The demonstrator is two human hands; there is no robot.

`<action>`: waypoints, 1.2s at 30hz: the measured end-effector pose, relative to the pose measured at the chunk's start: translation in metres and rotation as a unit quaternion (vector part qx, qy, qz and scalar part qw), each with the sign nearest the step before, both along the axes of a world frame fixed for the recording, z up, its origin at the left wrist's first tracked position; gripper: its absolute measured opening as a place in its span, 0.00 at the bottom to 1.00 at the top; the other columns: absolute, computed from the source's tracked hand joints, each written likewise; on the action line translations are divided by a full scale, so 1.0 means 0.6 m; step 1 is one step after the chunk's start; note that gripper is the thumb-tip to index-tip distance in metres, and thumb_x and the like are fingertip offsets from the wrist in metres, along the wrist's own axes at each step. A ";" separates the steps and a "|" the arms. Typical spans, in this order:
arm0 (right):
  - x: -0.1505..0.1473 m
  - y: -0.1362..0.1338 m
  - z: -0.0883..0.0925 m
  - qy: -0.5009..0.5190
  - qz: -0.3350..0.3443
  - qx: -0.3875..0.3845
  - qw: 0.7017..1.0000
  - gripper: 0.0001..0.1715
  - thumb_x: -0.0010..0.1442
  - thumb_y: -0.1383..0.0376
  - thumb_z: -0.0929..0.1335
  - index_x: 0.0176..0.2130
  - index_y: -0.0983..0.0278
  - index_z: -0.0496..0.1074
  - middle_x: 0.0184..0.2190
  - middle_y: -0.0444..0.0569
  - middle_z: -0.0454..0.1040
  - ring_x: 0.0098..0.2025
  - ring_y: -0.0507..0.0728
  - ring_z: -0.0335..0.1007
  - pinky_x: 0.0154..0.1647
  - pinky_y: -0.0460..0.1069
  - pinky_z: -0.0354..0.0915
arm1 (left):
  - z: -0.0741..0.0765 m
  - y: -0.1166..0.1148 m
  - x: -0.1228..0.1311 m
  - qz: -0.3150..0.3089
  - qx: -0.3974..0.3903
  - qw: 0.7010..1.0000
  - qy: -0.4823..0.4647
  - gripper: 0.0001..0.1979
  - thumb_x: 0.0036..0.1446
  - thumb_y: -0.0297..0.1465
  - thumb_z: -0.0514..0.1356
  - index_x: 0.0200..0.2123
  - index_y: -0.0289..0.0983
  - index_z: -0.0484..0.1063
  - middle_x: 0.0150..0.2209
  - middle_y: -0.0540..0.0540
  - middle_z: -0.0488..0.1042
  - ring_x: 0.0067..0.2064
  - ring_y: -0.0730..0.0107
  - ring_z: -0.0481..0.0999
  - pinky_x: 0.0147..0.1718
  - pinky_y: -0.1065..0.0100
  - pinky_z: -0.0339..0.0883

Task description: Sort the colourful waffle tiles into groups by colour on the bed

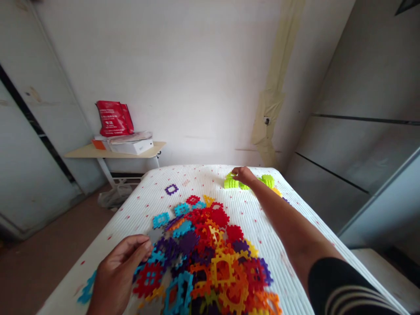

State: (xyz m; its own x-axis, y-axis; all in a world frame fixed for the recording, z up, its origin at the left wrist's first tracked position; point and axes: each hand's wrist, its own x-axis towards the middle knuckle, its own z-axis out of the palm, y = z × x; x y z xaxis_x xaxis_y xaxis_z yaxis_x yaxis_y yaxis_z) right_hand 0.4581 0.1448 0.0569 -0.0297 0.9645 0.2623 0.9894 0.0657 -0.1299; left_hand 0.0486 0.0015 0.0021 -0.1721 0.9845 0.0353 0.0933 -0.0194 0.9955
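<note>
My right hand (242,174) reaches to the far side of the white, red-dotted bed surface (197,178). Its fingers are pinched on a lime-green interlocking toy piece at the top of a lime-green block (231,183). More lime-green pieces (268,180) sit just right of that hand, partly hidden by the wrist. My left hand (120,267) hovers by the near left side of a heap of interlocking plastic pieces (188,242), thumb and fingertips brought together. What lies between them, if anything, I cannot make out. A red square piece (149,278) lies beside it.
A lone purple square frame (171,189) lies at the far left of the bed. Blue pieces (160,219) edge the heap. Beyond, a small table (80,152) bears white boxes (133,146) and a red bag (113,118). Grey cabinets (357,144) stand right.
</note>
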 end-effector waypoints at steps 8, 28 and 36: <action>0.008 0.023 -0.009 -0.033 0.004 -0.053 0.998 0.14 0.52 0.70 0.69 0.42 0.65 0.76 0.39 0.48 0.78 0.39 0.53 0.73 0.39 0.43 0.62 | -0.004 0.000 -0.004 0.002 -0.011 1.000 0.019 0.19 0.38 0.44 0.67 0.31 0.39 0.72 0.25 0.52 0.74 0.29 0.70 0.72 0.30 0.74 0.67; -0.009 -0.012 0.005 -0.022 0.044 0.039 0.998 0.16 0.55 0.68 0.68 0.45 0.66 0.73 0.43 0.55 0.75 0.40 0.57 0.72 0.43 0.50 0.66 | 0.011 -0.014 0.012 -0.003 0.036 0.999 -0.007 0.13 0.41 0.38 0.66 0.30 0.37 0.72 0.23 0.51 0.73 0.27 0.72 0.70 0.29 0.72 0.65; -0.069 -0.253 -0.064 0.024 0.224 0.193 0.955 0.12 0.63 0.63 0.61 0.37 0.64 0.73 0.34 0.52 0.76 0.37 0.56 0.72 0.39 0.51 0.67 | 0.031 -0.061 0.020 -0.128 0.066 0.985 0.096 0.08 0.43 0.36 0.65 0.25 0.38 0.75 0.23 0.49 0.71 0.25 0.71 0.67 0.25 0.71 0.60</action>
